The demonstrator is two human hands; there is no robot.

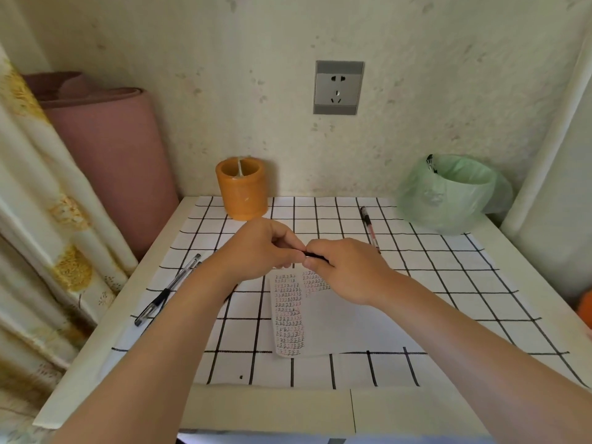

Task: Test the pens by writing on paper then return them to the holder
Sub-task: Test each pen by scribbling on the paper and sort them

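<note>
A black pen [315, 255] is held in the air between the two hands, just above the top edge of the paper [323, 318]. Only a short dark stretch of it shows in the narrow gap where the hands meet; the rest is hidden inside them, so which end is which cannot be told. The left hand [261, 248] pinches it from the left, its fingers [286, 236] curled and the thumb pressed in below. The right hand [347, 272] grips it from the right, its fingers [321, 248] bent round the dark stretch. The fingertips of both hands nearly touch.

The paper lies flat on the table [272, 408] under the hands, with columns of small written marks down its left part and a shorter block beside them. It rests on a white grid sheet [448, 283] ruled with black lines.

The orange holder [242, 192] stands upright at the back of the table against the wall [256, 59], beyond the left hand and well apart from it. Two pens [171, 288] lie side by side near the table's left edge, beside the left forearm. A capped pen [370, 229] lies near the back, just beyond the right hand.

A bin [448, 193] lined with a green bag stands at the back right corner. A socket [339, 87] is set in the wall above. A pink roll [109, 155] leans at the left, next to a patterned curtain [38, 203].
</note>
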